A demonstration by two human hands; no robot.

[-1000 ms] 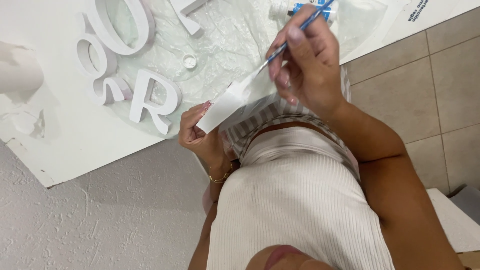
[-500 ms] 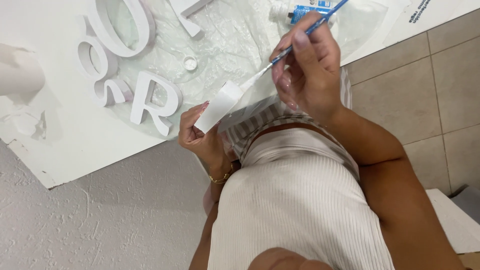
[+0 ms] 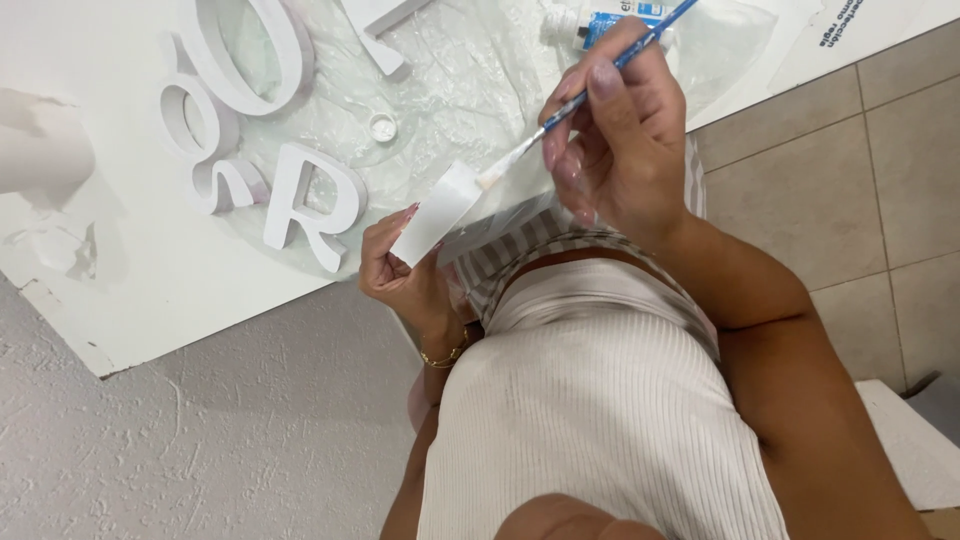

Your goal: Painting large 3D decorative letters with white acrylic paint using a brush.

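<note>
The white block (image 3: pixel 437 212) was flat-faced and smooth, a matte rectangular piece with sharp edges, pinched at its lower end by the fingers of the left hand (image 3: pixel 400 275). The paintbrush (image 3: pixel 590 85) had a thin blue handle and a pale, paint-loaded tip that touched the block's upper corner. The right hand (image 3: pixel 615 140) curled closed around the handle, fingertips pressed together on it, wrist bent down toward the block. Beyond both hands lay crinkled clear plastic sheeting (image 3: pixel 450 70) over a white board (image 3: pixel 120 300), carrying chunky white cut-out letters (image 3: pixel 300 205), a small round cap (image 3: pixel 382 127) and, past the right hand, a paint tube (image 3: pixel 600 20). A thin gold bracelet (image 3: pixel 443 358) circled the left wrist. Right of the right arm ran beige floor tiles (image 3: pixel 840 180).
</note>
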